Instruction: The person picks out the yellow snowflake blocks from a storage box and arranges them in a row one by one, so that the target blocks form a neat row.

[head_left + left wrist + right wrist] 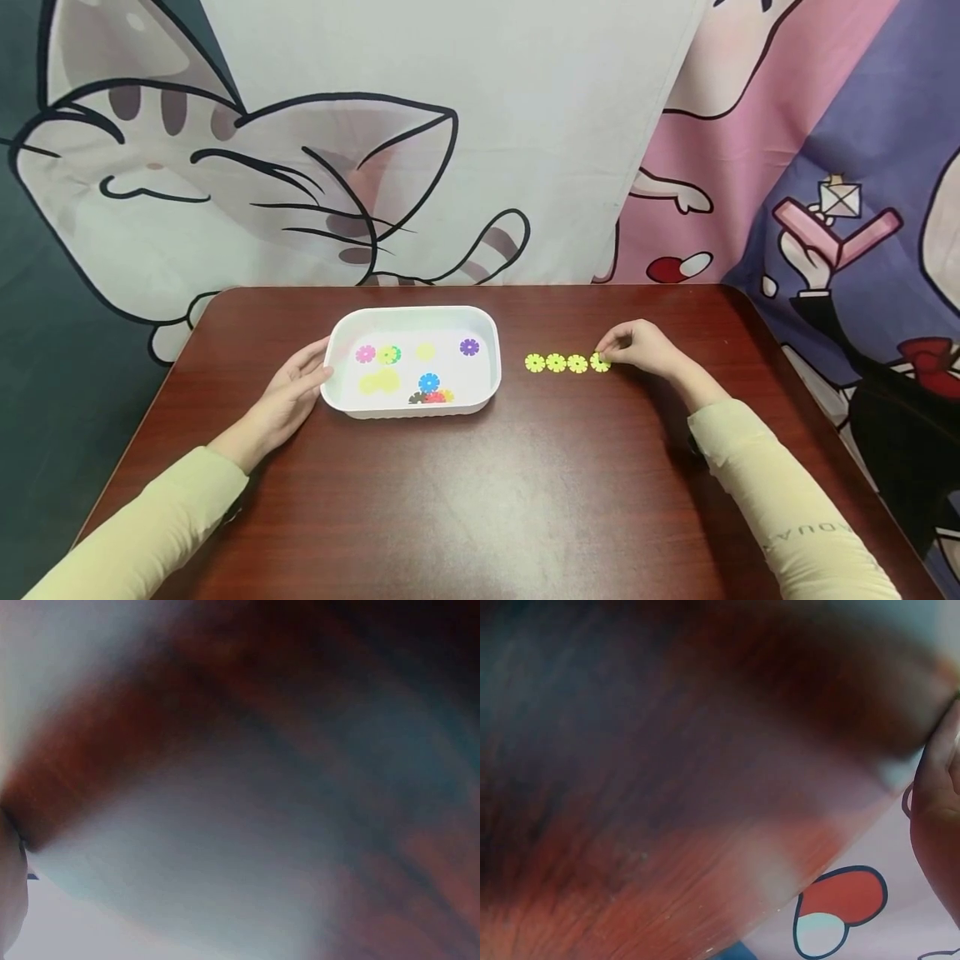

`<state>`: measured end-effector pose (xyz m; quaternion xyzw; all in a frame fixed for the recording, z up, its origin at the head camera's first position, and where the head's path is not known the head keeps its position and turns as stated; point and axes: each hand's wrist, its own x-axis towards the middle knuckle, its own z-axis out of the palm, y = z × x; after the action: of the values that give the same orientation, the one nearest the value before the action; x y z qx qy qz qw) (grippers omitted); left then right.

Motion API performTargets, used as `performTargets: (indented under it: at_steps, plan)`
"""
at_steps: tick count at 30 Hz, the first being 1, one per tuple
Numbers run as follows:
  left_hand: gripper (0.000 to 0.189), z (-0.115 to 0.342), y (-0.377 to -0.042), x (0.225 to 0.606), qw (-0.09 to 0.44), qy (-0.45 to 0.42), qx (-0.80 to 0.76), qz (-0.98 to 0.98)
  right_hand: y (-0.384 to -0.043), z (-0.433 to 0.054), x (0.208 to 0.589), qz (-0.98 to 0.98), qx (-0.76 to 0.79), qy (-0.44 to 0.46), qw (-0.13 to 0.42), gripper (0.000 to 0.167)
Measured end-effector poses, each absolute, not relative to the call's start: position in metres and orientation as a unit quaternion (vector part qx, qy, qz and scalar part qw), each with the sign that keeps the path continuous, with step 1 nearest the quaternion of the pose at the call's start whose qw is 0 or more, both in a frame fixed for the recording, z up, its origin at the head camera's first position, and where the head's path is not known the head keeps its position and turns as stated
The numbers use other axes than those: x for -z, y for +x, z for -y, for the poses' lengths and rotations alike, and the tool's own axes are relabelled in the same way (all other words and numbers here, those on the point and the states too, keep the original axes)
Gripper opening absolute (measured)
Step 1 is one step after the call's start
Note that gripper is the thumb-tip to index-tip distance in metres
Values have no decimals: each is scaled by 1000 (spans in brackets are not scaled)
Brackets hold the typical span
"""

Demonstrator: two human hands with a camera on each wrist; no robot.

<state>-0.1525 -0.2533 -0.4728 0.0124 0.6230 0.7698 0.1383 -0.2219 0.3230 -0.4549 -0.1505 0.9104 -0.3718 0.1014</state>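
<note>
A shallow white plastic tray (411, 410) sits on the table with colourful notched plastic discs inside. My left hand (288, 396) grips its left end, the thumb at the rim and the fingers along the outer wall. To the tray's right, several yellow notched discs (556, 362) lie in a straight row. At the right end of that row my right hand (645, 348) pinches a yellow disc (597, 363) between thumb and fingertips, partly covering it. Both wrist views are mostly blurred; the right one catches part of the right hand (937, 802) at its edge.
Inside the tray are a purple disc (469, 347), a pink disc (365, 354), a blue disc (429, 382) and several others, some overlapping. The brown wooden table (480, 492) ends at a cloth backdrop (570, 167) with cartoon animals.
</note>
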Motion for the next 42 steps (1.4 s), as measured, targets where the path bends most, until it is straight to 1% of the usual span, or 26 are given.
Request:
performTargets:
  at_steps: [5, 14, 27, 34, 42]
  plan:
    - [49, 253, -151, 474, 131, 14, -777, -616, -221, -322, 457, -913, 371, -141, 100, 10]
    - [54, 253, -151, 473, 132, 10, -776, -616, -221, -321, 459, -917, 361, -136, 98, 10]
    - [48, 254, -152, 474, 137, 19, -770, -623, -226, -316, 451, -907, 387, -133, 99, 14]
    - [62, 251, -153, 471, 145, 6, -767, -624, -233, -296, 438, -906, 389, -139, 90, 16]
    - [62, 253, -153, 472, 144, 4, -770, -622, -246, -254, 422, -901, 391, -170, 81, 17]
